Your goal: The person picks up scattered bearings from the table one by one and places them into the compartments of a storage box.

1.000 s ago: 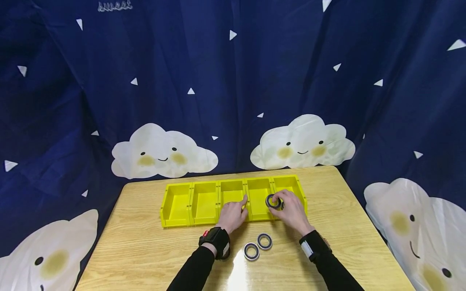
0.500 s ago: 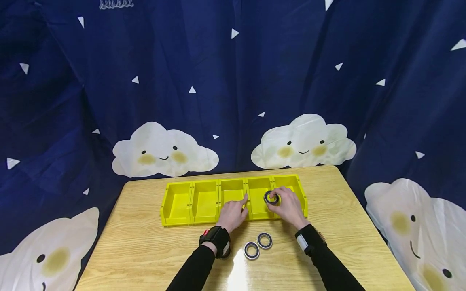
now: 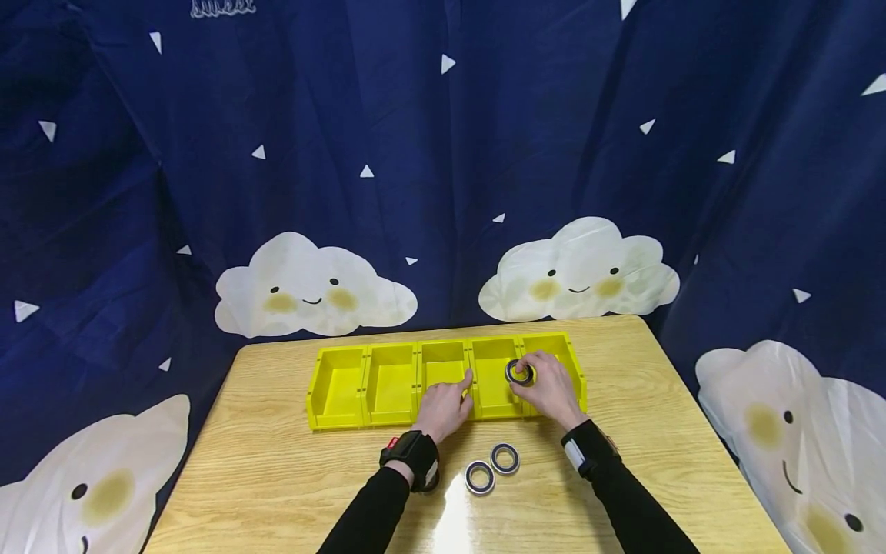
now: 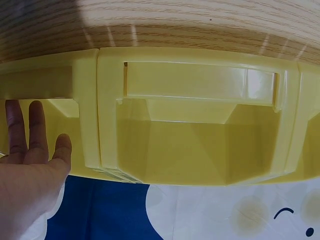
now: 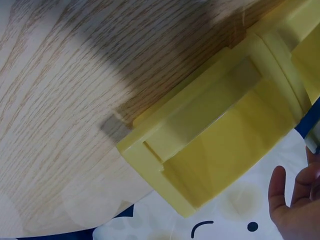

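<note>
My right hand (image 3: pixel 550 388) pinches a ball bearing (image 3: pixel 511 374), a dark-faced ring with a metal rim, between thumb and fingers. It is held up over the divider between the two rightmost yellow bins. In the right wrist view only a sliver of the bearing (image 5: pixel 314 139) shows beside the curled fingers (image 5: pixel 278 187). My left hand (image 3: pixel 441 409) reaches over the front of the middle bin (image 3: pixel 443 354); the left wrist view has its fingers (image 4: pixel 37 130) loosely extended inside, holding nothing. Two more bearings, one (image 3: pixel 479 478) nearer and one (image 3: pixel 504 458) just behind, lie flat on the table between my forearms.
The yellow bins form one joined row, with the leftmost bin (image 3: pixel 339 385) at one end, near the back of the wooden table (image 3: pixel 277 477). A dark round edge (image 3: pixel 432 485) peeks out beneath the left wristband. A blue curtain (image 3: pixel 443 192) hangs behind the table.
My right hand has shifted slightly away from me with the bearing, whose tilt has changed a little. A second dark ring edge seen earlier in that hand is now hidden. The left hand stays put.
</note>
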A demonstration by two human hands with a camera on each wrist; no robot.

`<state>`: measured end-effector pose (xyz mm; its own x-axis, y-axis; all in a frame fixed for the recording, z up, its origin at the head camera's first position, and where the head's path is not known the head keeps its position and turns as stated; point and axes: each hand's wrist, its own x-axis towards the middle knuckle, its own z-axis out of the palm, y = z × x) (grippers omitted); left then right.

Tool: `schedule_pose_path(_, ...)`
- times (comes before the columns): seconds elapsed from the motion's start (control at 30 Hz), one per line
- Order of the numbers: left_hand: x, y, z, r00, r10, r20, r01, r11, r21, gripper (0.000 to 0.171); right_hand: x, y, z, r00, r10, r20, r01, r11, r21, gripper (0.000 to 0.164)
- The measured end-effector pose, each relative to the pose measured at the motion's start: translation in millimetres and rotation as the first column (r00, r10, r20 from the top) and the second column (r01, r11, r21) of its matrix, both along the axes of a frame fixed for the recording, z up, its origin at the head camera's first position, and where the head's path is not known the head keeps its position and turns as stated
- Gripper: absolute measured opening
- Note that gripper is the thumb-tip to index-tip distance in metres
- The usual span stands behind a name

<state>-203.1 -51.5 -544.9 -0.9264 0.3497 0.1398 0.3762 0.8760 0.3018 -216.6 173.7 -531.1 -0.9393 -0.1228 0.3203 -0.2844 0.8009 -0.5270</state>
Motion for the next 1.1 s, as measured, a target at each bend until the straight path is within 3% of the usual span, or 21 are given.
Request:
schedule_pose_path(0.67, -1.6, 1.4, -4.6, 0.999, 0.012, 0.044, -0.013, 1.0, 0.012, 0.049, -3.5, 6.0, -2.5, 1.0, -0.023, 0.0, 0.023, 1.0, 0.021, 0.029)
schedule_pose_path(1.1, -0.6, 3.0, -2.8, 1.0, 0.012, 0.028, -0.012, 1.0, 0.016, 0.049, -3.8, 8.6, -5.8, 0.999, -0.018, 0.035, 0.018, 1.0, 0.012, 0.027)
